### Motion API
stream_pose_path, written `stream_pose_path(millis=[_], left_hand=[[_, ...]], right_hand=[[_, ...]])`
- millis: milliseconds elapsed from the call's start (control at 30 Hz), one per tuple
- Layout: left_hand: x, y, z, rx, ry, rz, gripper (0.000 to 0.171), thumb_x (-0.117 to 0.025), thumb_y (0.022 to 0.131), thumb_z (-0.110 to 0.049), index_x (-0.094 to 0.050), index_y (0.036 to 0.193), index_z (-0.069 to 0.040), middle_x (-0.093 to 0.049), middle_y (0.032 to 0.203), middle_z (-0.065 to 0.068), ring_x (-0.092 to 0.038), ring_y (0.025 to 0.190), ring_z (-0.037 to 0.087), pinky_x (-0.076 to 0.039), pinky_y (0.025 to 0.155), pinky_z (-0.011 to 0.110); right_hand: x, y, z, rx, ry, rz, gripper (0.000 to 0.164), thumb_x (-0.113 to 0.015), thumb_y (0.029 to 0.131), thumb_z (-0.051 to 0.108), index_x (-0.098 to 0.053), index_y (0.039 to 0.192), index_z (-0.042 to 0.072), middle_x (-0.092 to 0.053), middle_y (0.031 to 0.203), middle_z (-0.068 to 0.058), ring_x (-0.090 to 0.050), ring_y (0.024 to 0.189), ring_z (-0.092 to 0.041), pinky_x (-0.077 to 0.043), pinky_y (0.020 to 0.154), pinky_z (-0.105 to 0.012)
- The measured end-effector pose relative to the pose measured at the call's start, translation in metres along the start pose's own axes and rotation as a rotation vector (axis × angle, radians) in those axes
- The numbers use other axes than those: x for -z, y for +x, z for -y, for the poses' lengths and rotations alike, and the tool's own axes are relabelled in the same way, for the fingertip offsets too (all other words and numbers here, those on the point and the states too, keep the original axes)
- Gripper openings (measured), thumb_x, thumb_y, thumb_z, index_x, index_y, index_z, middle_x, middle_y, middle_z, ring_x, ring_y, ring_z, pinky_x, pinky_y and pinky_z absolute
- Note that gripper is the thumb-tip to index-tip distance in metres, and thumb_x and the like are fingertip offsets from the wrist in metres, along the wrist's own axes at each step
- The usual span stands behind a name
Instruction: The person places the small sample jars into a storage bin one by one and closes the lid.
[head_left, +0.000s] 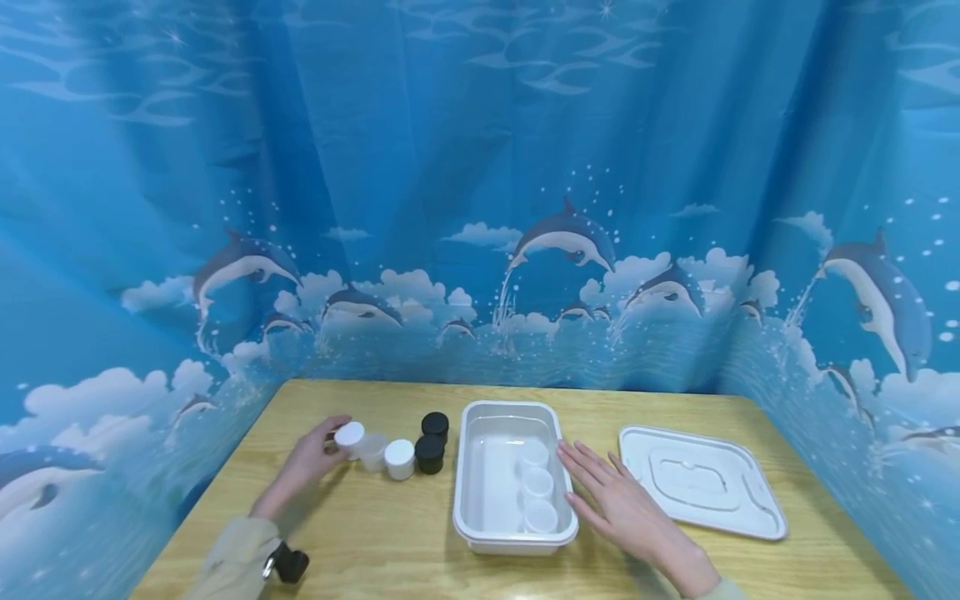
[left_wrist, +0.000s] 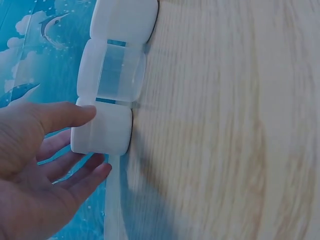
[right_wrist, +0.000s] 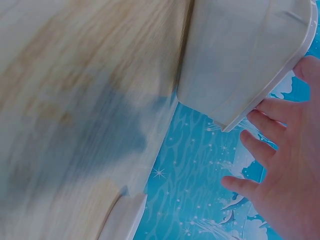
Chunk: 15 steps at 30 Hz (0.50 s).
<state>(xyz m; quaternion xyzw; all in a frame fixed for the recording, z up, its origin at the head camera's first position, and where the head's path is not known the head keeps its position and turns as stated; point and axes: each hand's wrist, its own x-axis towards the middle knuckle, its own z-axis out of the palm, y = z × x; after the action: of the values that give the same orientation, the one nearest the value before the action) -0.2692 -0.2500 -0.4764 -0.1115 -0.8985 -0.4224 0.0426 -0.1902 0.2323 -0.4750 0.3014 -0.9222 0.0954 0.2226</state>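
Observation:
In the head view my left hand (head_left: 313,452) is at the left end of a row of small jars, its thumb and fingers around a white jar (head_left: 349,437). The left wrist view shows the thumb of the left hand (left_wrist: 55,160) on this white jar's lid edge, with the fingers behind and below. Beside it stand a clear jar (head_left: 372,452) and a second white jar (head_left: 400,459). My right hand (head_left: 611,504) has its fingers extended at the right rim of a white plastic box (head_left: 487,467). Inside the box, several clear jars (head_left: 537,482) line the right side.
Two black-lidded jars (head_left: 430,455) stand between the white jar and the box. A white lid (head_left: 701,482) lies flat on the wooden table (head_left: 375,542) at the right. A blue dolphin curtain (head_left: 450,167) hangs around the table's back and sides.

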Motion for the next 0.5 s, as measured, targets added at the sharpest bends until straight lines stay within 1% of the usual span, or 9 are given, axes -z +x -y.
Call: stream_pose_path(millis=[133,267,433,500], left_hand=[[0.0,0.001,0.0,0.021,0.0,-0.03,0.049,-0.068,0.092,0.004,-0.048,0.136,0.015,-0.053,0.132,0.04,-0.059,0.115,0.053,-0.059,0.092,0.05],[0.001,0.0,0.0,0.043,-0.001,-0.087,0.049,-0.069,0.093,0.001,-0.049,0.136,0.014,-0.055,0.13,0.038,-0.059,0.116,0.051,-0.06,0.091,0.046],[0.006,0.002,-0.008,0.026,-0.008,-0.148,0.048,-0.069,0.094,-0.001,-0.05,0.136,0.012,-0.057,0.132,0.034,-0.057,0.12,0.048,-0.058,0.095,0.048],[0.008,0.005,-0.014,0.017,-0.014,-0.163,0.049,-0.069,0.094,-0.002,-0.05,0.137,0.011,-0.057,0.133,0.032,-0.057,0.121,0.047,-0.057,0.098,0.05]], right_hand=[[0.0,0.0,0.0,-0.002,-0.001,0.0,0.057,-0.06,0.1,0.036,-0.049,0.15,0.01,-0.048,0.154,-0.006,-0.046,0.14,-0.03,-0.035,0.111,-0.068],[0.001,0.0,0.001,-0.004,0.006,0.007,0.057,-0.06,0.1,0.036,-0.049,0.15,0.01,-0.048,0.154,-0.006,-0.046,0.14,-0.03,-0.036,0.111,-0.068],[0.002,0.001,0.001,-0.007,0.009,0.012,0.057,-0.06,0.1,0.036,-0.049,0.15,0.01,-0.048,0.154,-0.006,-0.047,0.14,-0.031,-0.036,0.111,-0.068],[0.002,0.001,0.001,-0.006,0.01,0.011,0.057,-0.06,0.101,0.036,-0.049,0.15,0.01,-0.048,0.154,-0.006,-0.047,0.14,-0.031,-0.036,0.11,-0.068]])
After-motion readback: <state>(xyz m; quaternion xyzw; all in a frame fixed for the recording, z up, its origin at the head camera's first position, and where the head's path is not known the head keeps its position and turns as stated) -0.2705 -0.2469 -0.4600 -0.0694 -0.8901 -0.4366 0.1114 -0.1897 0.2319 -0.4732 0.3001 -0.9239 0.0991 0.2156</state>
